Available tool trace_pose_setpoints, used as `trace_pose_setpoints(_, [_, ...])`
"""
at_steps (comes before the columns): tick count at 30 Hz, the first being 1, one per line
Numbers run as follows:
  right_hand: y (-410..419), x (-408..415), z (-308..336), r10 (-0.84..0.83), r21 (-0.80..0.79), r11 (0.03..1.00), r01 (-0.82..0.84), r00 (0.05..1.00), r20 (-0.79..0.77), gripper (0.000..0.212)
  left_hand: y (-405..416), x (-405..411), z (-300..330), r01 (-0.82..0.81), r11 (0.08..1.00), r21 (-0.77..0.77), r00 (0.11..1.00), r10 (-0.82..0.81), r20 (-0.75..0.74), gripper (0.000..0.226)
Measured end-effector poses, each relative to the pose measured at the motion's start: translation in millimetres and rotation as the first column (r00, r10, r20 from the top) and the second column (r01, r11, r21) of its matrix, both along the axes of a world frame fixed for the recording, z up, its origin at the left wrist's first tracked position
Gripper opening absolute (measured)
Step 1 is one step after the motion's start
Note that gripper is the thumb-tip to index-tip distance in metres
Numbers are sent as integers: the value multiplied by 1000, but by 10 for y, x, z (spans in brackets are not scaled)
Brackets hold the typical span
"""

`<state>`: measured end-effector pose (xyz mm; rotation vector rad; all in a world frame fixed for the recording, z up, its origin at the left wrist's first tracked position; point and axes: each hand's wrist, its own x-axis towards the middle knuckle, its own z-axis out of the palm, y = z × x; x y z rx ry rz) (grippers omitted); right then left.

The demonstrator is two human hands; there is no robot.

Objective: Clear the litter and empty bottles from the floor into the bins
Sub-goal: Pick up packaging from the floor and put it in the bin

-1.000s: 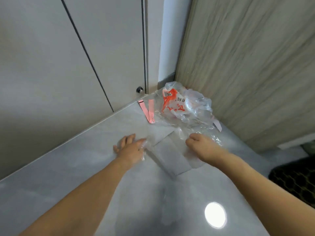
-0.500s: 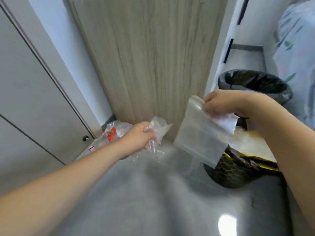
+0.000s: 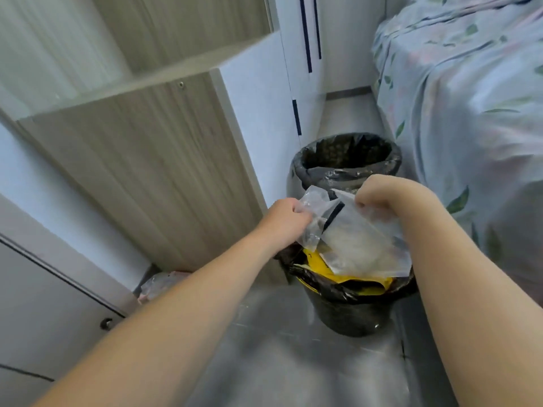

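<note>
Left hand [image 3: 283, 218] grips crumpled clear plastic [image 3: 308, 227]; right hand [image 3: 382, 193] pinches a clear plastic bag [image 3: 361, 245], both held directly above the near bin [image 3: 349, 315].

A home bedroom: floral-sheeted bed [image 3: 458, 92], wood-grain cabinet [image 3: 141, 160], lined bins [image 3: 346, 160] alongside.
</note>
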<state>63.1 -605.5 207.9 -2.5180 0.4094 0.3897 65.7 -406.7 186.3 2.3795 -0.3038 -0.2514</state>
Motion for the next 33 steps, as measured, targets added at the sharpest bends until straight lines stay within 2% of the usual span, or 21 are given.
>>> trace_pose_setpoints(4, [95,-90,-100,128,100,989,-110,974,-186,26,-96,60,-91,108,960,258,991,-84,-100,34])
trace_pose_setpoints(6, [144,-82,-135,176,70,984,-163,951,-256,28,-103,69,-122,159,932,326,985,-125,-122,37])
trace_pose_setpoints(8, [176,-45,-118,191,65,982,-180,944,-270,31,-43,80,-134,166,919,358,986,-146,-82,32])
trace_pose_setpoints(10, [224,11,-45,188,72,982,-176,954,-232,29,92,82,-131,137,924,358,989,-146,-3,25])
trace_pose_setpoints(15, [534,126,75,188,126,976,-176,978,-94,16,693,32,-176,72,945,320,958,-154,240,23])
trace_pose_setpoints(17, [796,113,99,270,132,957,-259,960,-73,19,1021,-11,-254,17,959,284,941,-111,319,22])
trace_pose_setpoints(20, [1311,-5,73,436,19,900,-436,899,-38,24,1520,-116,-441,-75,965,251,936,-18,352,17])
trace_pose_setpoints(23, [1854,-110,-117,579,-90,810,-580,815,-41,27,2012,-222,-688,-143,960,239,945,61,322,14])
trace_pose_setpoints(27, [2468,-167,-628,667,-114,735,-668,743,-52,27,2642,-348,-1040,-184,940,288,966,119,231,13])
trace_pose_setpoints(31, [2917,-144,-1197,661,-42,747,-663,748,-59,37,3224,-419,-1541,-87,885,457,981,156,-115,11])
trace_pose_setpoints(33, [3052,-70,-1495,640,-1,766,-643,763,-93,40,3417,-463,-1794,-52,869,493,959,182,-218,17])
